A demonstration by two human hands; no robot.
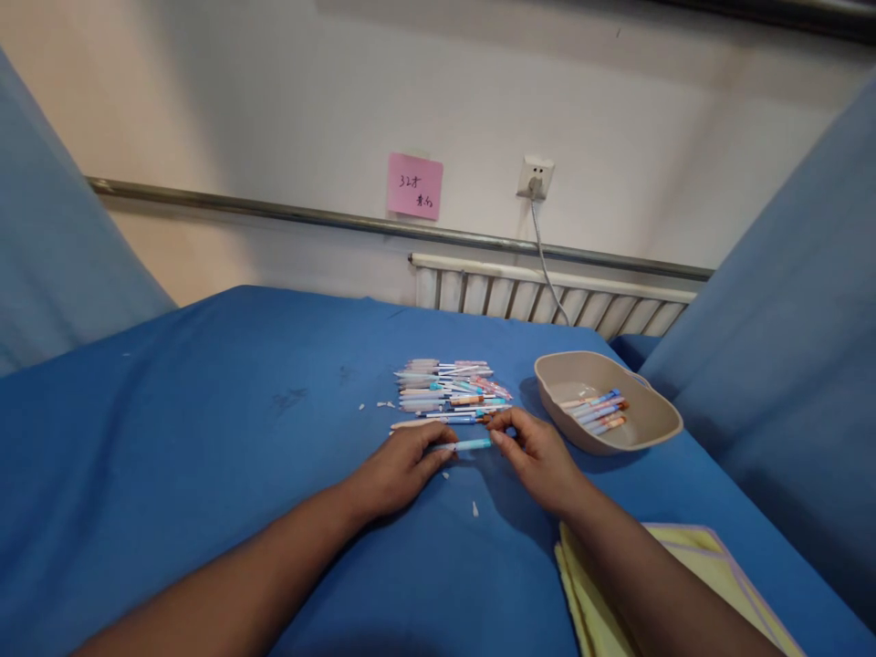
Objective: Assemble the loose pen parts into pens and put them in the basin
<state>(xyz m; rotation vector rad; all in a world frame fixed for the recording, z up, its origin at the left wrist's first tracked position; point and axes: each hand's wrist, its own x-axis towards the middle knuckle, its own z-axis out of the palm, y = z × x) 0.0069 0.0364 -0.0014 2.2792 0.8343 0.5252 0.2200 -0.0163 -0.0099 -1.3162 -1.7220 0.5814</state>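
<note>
A light-blue pen (472, 444) with a turquoise end lies level between my hands, just above the blue cloth. My left hand (403, 465) is closed around its left part, which the fingers partly hide. At the turquoise end, the thumb and forefinger of my right hand (537, 456) are pinched together; the exact contact is too small to see clearly. Just beyond both hands lies a pile of several pens (448, 383) in white, blue, pink and orange, mostly side by side. Small white scraps (474, 509) lie on the cloth near my hands.
A beige basin (650, 424) holding several pens (595, 411) stands at the right. Under my right forearm lies a folded yellow cloth (684, 547). Behind the blue-covered table (205, 438) are a metal rail (307, 215), a radiator (520, 297) and a plugged-in cable (542, 251). Blue curtains hang on both sides.
</note>
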